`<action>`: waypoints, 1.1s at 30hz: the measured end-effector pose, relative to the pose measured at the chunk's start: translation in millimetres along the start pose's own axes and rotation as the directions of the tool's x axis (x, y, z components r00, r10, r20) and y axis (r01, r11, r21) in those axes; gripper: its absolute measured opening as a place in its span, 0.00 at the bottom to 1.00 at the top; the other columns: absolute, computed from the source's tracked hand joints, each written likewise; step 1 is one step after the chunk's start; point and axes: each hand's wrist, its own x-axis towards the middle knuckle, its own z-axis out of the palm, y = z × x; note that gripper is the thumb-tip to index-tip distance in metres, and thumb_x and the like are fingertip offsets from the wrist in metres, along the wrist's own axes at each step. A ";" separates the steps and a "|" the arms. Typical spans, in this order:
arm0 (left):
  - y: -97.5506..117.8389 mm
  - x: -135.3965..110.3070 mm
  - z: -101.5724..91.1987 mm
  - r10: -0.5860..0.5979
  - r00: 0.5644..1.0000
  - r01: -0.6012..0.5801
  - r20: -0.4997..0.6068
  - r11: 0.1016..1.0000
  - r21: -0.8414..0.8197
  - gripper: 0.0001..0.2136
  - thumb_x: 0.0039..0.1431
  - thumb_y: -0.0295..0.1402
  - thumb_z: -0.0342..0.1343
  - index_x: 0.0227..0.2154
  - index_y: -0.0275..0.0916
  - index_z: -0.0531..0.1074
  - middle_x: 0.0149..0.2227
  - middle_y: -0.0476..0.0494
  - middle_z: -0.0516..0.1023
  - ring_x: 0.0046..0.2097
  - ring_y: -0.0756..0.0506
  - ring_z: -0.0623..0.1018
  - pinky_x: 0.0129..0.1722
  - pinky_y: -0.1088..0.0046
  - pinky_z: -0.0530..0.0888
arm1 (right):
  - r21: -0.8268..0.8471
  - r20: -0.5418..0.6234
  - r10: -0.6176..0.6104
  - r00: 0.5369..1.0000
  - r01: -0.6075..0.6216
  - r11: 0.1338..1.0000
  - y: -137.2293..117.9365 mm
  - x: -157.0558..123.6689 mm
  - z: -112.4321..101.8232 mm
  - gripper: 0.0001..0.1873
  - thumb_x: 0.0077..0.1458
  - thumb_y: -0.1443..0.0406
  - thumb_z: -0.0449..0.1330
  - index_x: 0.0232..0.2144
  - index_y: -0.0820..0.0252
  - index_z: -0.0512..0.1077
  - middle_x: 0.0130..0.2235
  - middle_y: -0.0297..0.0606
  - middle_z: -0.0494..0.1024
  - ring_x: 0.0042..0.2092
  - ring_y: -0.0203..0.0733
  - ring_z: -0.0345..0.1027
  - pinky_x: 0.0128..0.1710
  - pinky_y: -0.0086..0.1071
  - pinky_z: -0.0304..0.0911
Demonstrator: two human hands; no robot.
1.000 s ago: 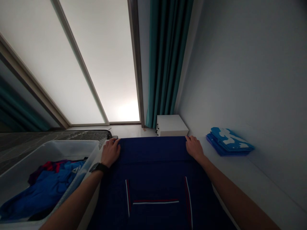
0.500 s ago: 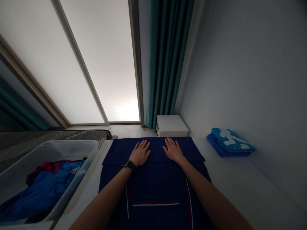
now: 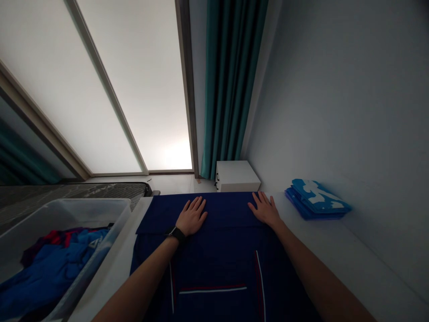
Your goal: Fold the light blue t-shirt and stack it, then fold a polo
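A dark blue garment (image 3: 214, 250) with white and red piping lies spread on the white table (image 3: 115, 255), its far part folded over in a straight band. Flat on the left part of that band rests my left hand (image 3: 191, 217), fingers stretched out, a black watch (image 3: 177, 233) on its wrist. My right hand (image 3: 265, 209) lies with fingers spread on the band's far right corner. Neither hand grips the cloth. The garment's near end runs out of the picture between my forearms.
To the left stands a clear plastic bin (image 3: 124, 214) with blue and red clothes (image 3: 63, 257) inside. Folded blue items (image 3: 318, 199) lie at the right by the wall. Beyond the table are a white cabinet (image 3: 237, 174) and a teal curtain (image 3: 231, 89).
My right hand has slid right along the folded band to its corner. My left hand stays on the left part. The whole view has shifted slightly.
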 end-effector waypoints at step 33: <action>-89.3 -38.9 -35.6 -0.466 0.885 0.454 0.001 0.864 0.219 0.30 0.67 0.45 0.33 0.66 0.32 0.52 0.69 0.39 0.47 0.69 0.41 0.47 0.66 0.50 0.44 | 0.014 0.042 0.010 0.999 -0.011 1.000 -9.6 -2.4 -6.4 0.38 0.63 0.47 0.37 0.67 0.63 0.49 0.69 0.46 0.45 0.70 0.48 0.33 0.66 0.52 0.29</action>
